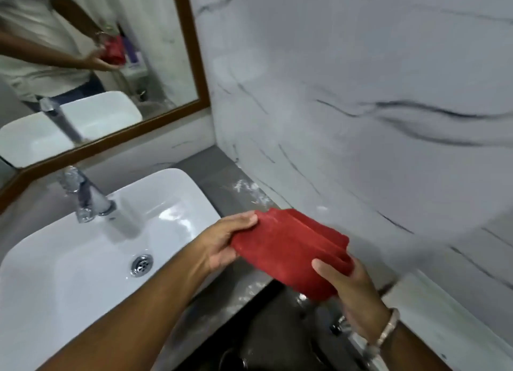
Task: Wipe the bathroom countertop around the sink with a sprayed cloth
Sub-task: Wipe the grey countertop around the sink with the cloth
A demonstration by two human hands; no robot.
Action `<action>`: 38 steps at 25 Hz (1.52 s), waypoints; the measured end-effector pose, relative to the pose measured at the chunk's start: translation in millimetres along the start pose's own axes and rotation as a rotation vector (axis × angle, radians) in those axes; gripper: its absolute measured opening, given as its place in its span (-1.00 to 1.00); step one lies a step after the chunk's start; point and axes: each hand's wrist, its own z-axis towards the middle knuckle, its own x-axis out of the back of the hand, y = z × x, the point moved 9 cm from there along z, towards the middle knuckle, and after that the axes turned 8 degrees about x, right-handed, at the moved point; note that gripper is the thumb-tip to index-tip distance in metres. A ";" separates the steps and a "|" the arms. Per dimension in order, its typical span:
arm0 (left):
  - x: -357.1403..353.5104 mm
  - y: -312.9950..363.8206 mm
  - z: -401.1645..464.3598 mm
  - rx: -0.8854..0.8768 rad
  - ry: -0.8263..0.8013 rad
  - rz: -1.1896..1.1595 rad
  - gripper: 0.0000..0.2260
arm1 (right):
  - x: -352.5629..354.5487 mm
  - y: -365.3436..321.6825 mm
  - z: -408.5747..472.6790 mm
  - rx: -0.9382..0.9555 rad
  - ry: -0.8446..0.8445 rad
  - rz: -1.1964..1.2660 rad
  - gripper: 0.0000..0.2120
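Observation:
A folded red cloth (pixel 288 248) hangs in the air above the right end of the grey countertop (pixel 222 187), held by both hands. My left hand (pixel 224 243) pinches its left edge between thumb and fingers. My right hand (pixel 347 287) grips its lower right end from underneath; a bracelet sits on that wrist. The white rectangular sink (pixel 91 259) lies to the left, with a chrome tap (pixel 86 195) at its back and a metal drain (pixel 142 263) in the basin. White smears or foam (pixel 247 190) mark the counter near the wall.
A marble-patterned wall (pixel 361 107) rises directly right of the counter. A wood-framed mirror (pixel 191 51) hangs behind the sink and reflects the hands and cloth. Below the counter's front edge are a dark space and chrome fittings (pixel 341 326).

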 end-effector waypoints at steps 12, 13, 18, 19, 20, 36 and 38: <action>197.9 255.7 135.9 -0.376 0.528 1.336 -0.63 | -233.0 63.3 245.4 0.331 -0.760 -1.211 -0.59; 207.2 253.6 141.6 -0.377 0.568 1.536 -0.63 | -238.4 98.6 244.4 0.270 -0.919 -1.379 -0.60; 231.6 227.4 165.8 -0.426 0.519 1.902 -0.40 | -247.8 137.2 274.4 0.440 -0.654 -1.577 -0.37; 234.9 229.6 166.9 -0.443 0.542 1.892 -0.38 | -259.3 147.5 282.5 0.451 -0.655 -1.589 -0.33; 235.8 230.3 166.4 -0.454 0.558 1.888 -0.37 | -274.3 158.3 289.2 0.433 -0.673 -1.586 -0.32; 245.7 228.5 175.5 -0.398 0.553 1.857 -0.34 | -114.0 179.8 226.8 0.252 -0.389 -1.757 -0.25; 246.1 228.3 175.5 -0.410 0.554 1.858 -0.34 | -144.1 183.3 252.3 0.230 -0.484 -1.757 -0.27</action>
